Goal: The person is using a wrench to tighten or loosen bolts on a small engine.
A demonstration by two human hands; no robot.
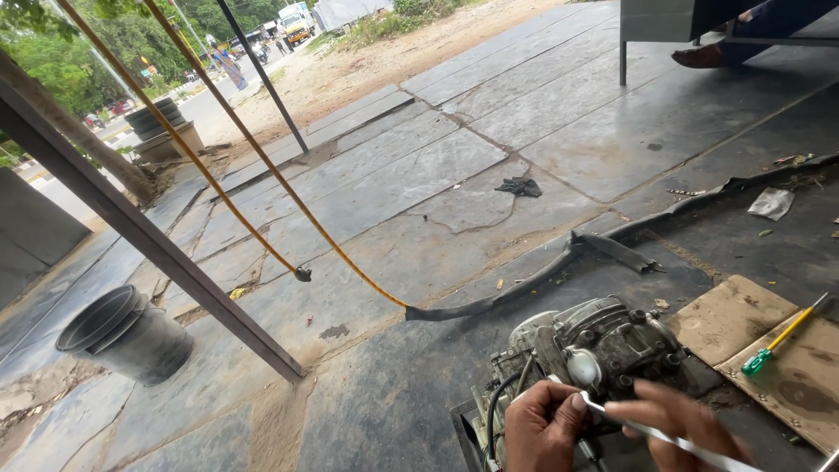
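Hands meet low in view over a grimy engine part (594,350) on the dark floor; left hand (542,428) curls around it, right hand (673,419) pinches a thin white rod (647,430). Nearby on cardboard (734,319) lies a yellow screwdriver (784,335); a black bucket (127,332) stands well apart

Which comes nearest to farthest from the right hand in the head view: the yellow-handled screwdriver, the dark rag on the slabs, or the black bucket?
From the right hand:
1. Yellow-handled screwdriver, on the cardboard just right of the hand.
2. Dark rag, up ahead on the stone slabs, slightly left.
3. Black bucket, lying tipped far off to the left.
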